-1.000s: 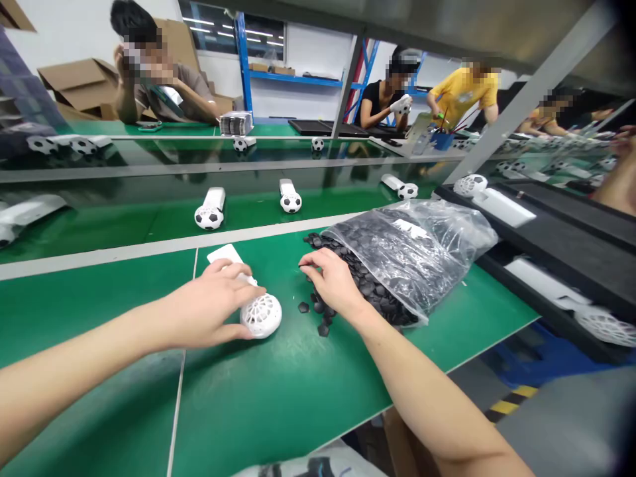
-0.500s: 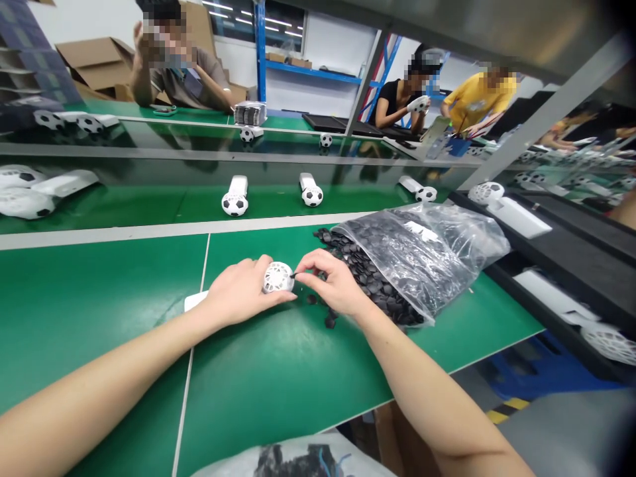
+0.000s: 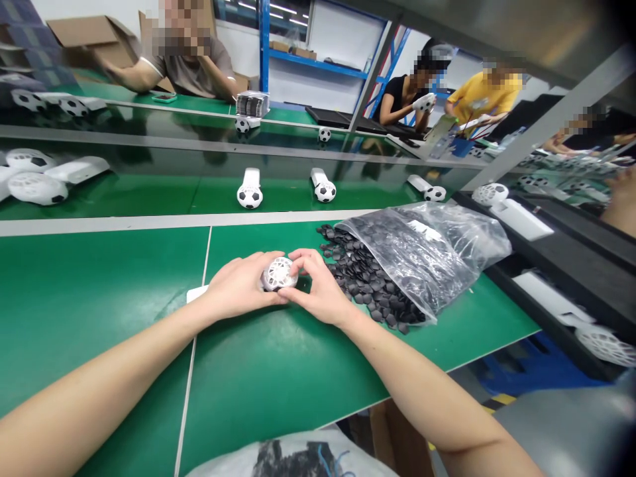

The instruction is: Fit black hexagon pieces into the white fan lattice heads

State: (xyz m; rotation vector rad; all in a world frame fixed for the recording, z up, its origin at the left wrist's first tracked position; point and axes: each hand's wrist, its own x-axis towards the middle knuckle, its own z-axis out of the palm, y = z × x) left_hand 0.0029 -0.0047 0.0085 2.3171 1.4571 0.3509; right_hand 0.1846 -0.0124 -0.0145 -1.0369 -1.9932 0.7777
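My left hand (image 3: pixel 243 285) is wrapped round a white soccer-ball-shaped device head (image 3: pixel 279 273) with an openwork face. Its white handle (image 3: pixel 197 293) sticks out to the left beneath my wrist. My right hand (image 3: pixel 318 288) closes on the right side of the same ball, forefinger on the openwork and thumb at the lower edge. Whether a black piece is between those fingers is hidden. Just right of that hand, many small black flat pieces (image 3: pixel 368 281) spill from a clear plastic bag (image 3: pixel 427 258).
Beyond the green tabletop (image 3: pixel 258 391), a belt (image 3: pixel 199 192) carries white soccer-ball devices (image 3: pixel 250 193). Black trays (image 3: pixel 586 265) with white devices stand at right. A slanted metal post (image 3: pixel 541 119) rises at back right. Several co-workers (image 3: pixel 191 69) sit across the line.
My right hand has moved left from beside the ball onto it; the black piece its fingertips held no longer shows. The ball has turned slightly. Devices on the near belt have shifted right.
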